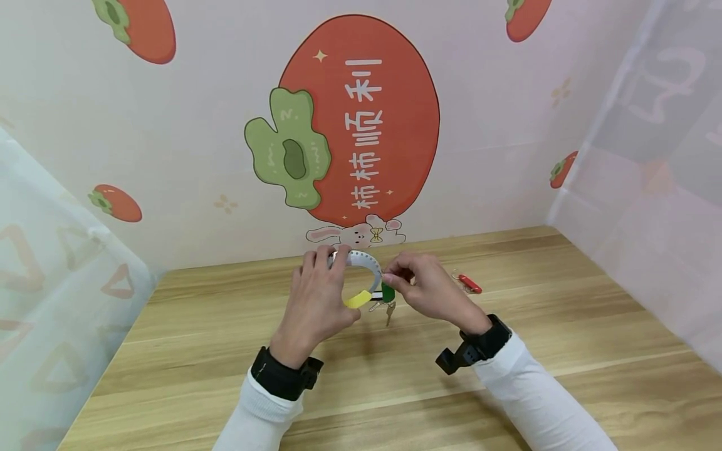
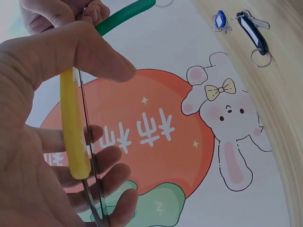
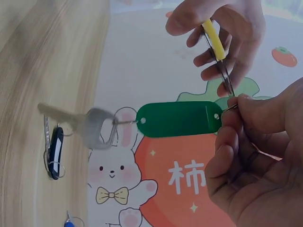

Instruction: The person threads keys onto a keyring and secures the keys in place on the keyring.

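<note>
My left hand (image 1: 316,294) holds up a flat metal ring (image 1: 372,263) with small holes along its band, its fingers curled over the far side and the thumb by a yellow section (image 1: 358,300). Just to the right, my right hand (image 1: 425,285) pinches the small metal fastening at one end of a green key tag (image 3: 177,118), close against the ring's edge. From the tag's other end hangs a key (image 3: 97,127), blurred in the right wrist view. The fingertips (image 3: 234,106) partly hide where fastening and ring come together.
Behind the hands, a black key tag (image 2: 252,33) with a key lies on the wooden table (image 1: 186,351), beside a blue key tag (image 2: 219,20). A red key tag (image 1: 470,284) lies right of my right hand. A printed cloth wall (image 1: 203,125) rises at the table's back edge.
</note>
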`<state>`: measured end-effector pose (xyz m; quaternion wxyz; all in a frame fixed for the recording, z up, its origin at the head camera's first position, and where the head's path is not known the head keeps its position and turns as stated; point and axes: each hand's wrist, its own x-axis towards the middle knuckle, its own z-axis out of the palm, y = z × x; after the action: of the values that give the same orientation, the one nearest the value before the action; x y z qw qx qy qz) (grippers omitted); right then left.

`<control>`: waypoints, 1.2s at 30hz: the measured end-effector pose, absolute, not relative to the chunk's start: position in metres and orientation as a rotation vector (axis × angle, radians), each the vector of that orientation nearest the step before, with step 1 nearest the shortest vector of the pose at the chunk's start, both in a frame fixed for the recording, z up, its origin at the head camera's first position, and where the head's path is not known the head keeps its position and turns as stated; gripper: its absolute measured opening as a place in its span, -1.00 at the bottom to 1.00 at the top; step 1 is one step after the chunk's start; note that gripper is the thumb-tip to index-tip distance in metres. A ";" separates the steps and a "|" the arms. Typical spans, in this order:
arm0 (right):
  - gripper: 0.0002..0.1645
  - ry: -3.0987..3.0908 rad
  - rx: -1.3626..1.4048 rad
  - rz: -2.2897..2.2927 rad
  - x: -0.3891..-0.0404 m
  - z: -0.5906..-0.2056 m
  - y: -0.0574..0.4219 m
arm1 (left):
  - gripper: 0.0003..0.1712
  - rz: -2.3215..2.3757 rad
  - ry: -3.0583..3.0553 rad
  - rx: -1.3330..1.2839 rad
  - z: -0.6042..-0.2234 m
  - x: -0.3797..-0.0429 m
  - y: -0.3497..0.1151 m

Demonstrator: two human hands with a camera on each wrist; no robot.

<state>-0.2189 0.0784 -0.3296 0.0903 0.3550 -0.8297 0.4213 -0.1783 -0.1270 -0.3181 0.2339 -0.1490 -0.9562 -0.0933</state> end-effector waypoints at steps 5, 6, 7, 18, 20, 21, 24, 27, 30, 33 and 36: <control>-0.91 -2.524 1.027 1.257 -0.217 -0.330 0.077 | 0.07 -0.209 -2.606 -0.443 -0.318 -0.179 -0.128; -0.90 -2.530 1.023 1.261 -0.217 -0.330 0.077 | 0.07 -0.207 -2.608 -0.444 -0.318 -0.178 -0.128; -0.90 -2.533 1.019 1.269 -0.217 -0.330 0.077 | 0.07 -0.207 -2.611 -0.443 -0.318 -0.178 -0.128; -0.89 -2.522 1.096 1.283 -0.219 -0.331 0.076 | 0.07 -0.330 -2.661 -0.358 -0.319 -0.178 -0.127; -0.90 -2.519 1.119 1.269 -0.219 -0.331 0.077 | 0.07 -0.343 -2.665 -0.352 -0.319 -0.178 -0.127; -0.90 -2.516 1.127 1.264 -0.220 -0.331 0.077 | 0.07 -0.347 -2.667 -0.352 -0.319 -0.178 -0.127; -0.90 -2.496 1.133 1.261 -0.221 -0.332 0.078 | 0.06 -0.358 -2.670 -0.351 -0.319 -0.177 -0.127; -0.91 -2.476 1.122 1.268 -0.222 -0.333 0.078 | 0.06 -0.360 -2.678 -0.356 -0.318 -0.178 -0.128; -0.93 -2.470 1.103 1.259 -0.222 -0.332 0.079 | 0.07 -0.349 -2.689 -0.370 -0.318 -0.178 -0.129; -0.93 -2.474 1.087 1.244 -0.221 -0.331 0.079 | 0.10 -0.324 -2.701 -0.393 -0.317 -0.178 -0.130; -0.94 -2.474 1.074 1.243 -0.221 -0.330 0.081 | 0.10 -0.308 -2.706 -0.420 -0.317 -0.177 -0.131</control>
<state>-0.2210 0.0808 -0.3302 0.0858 0.3604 -0.8300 0.4169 -0.1773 -0.1310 -0.3165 0.1917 -0.1496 -0.9638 -0.1096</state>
